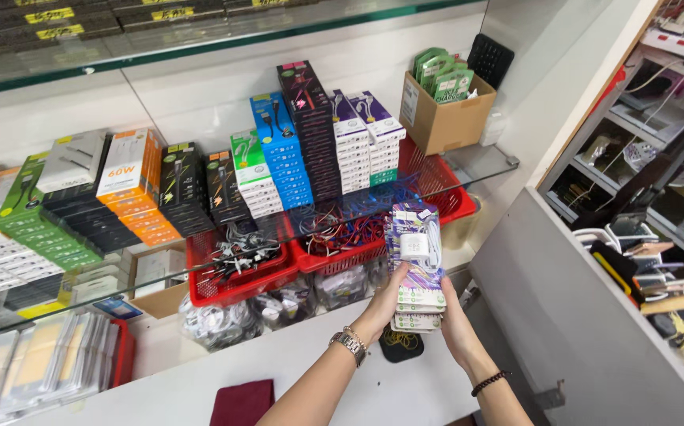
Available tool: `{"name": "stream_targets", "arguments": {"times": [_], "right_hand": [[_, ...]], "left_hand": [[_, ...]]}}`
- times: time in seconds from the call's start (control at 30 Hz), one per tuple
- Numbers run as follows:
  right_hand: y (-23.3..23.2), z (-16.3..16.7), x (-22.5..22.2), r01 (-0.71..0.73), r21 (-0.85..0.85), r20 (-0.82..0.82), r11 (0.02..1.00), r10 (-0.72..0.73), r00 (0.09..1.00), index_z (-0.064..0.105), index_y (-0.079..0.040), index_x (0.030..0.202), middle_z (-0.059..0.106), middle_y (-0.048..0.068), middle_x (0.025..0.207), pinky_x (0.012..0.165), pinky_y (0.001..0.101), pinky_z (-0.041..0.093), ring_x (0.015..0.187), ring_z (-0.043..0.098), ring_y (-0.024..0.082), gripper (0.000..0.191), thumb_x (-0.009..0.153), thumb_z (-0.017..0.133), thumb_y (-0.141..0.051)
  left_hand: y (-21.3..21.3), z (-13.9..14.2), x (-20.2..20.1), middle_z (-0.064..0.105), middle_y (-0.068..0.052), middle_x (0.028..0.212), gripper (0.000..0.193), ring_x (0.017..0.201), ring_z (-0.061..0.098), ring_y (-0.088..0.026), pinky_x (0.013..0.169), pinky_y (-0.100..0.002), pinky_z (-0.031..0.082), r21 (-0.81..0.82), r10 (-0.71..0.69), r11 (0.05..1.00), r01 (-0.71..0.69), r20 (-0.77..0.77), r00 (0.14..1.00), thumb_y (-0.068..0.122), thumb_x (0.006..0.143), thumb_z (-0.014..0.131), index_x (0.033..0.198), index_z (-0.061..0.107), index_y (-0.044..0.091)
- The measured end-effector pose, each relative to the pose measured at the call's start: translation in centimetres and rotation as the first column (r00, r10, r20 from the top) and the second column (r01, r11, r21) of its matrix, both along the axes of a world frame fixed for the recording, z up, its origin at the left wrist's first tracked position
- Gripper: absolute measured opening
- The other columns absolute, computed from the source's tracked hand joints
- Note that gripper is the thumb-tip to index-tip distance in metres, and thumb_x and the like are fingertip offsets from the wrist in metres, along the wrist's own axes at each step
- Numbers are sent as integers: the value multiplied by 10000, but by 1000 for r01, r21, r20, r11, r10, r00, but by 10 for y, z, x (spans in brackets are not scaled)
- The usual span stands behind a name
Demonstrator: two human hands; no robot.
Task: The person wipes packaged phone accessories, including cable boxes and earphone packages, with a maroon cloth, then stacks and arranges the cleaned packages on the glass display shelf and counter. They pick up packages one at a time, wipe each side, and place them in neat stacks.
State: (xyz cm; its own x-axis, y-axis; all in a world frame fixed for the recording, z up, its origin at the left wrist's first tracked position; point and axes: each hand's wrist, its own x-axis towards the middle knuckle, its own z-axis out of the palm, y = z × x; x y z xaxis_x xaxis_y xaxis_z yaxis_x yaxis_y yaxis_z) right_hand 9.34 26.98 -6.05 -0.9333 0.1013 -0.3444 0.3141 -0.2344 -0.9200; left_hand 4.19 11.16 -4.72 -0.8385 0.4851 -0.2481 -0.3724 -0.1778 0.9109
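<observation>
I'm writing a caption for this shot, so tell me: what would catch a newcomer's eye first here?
First, the stack of purple-and-white charger boxes held up at centre by the left hand and right hand. Behind it, on a glass shelf, stand leaning rows of cable boxes in green, orange, black and blue. Under the shelf, red baskets hold loose tangled cables.
</observation>
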Motion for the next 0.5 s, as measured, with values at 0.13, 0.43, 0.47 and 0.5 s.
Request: {"name": "stream_targets", "arguments": {"times": [0.13,0.43,0.47,0.5], "right_hand": [[-50,-44,38,-21,6,13,1000,21,1000,423,-123,1551,530,56,1550,1190,359,274,1437,442,168,762,987,327,-627],[-112,-147,70,-122,4,208,993,119,971,458,-127,1542,525,62,1569,1214,371,231,1472,408,198,836,943,341,-699],[-113,-154,67,-141,-5,213,990,139,967,458,-122,1545,522,66,1571,1213,374,233,1470,407,203,853,935,353,-708],[-113,-160,62,-161,-13,215,987,160,964,459,-117,1547,518,69,1572,1212,377,235,1469,406,207,869,926,365,-718]], "left_hand": [[-55,-39,43,541,-95,1514,822,1384,530,-178,1140,-318,384,-50,38,998,-36,53,998,649,944,409,1551,381,96],[-112,-147,102,473,-77,1566,872,1442,458,-185,1185,-359,328,-103,196,979,-176,233,953,713,927,377,1577,309,136],[-111,-155,102,477,-80,1564,881,1440,465,-192,1185,-364,337,-101,212,976,-194,236,948,721,923,380,1576,307,134],[-113,-161,99,481,-83,1562,891,1437,472,-198,1185,-369,346,-97,229,972,-212,235,945,729,919,383,1575,305,132]]}}
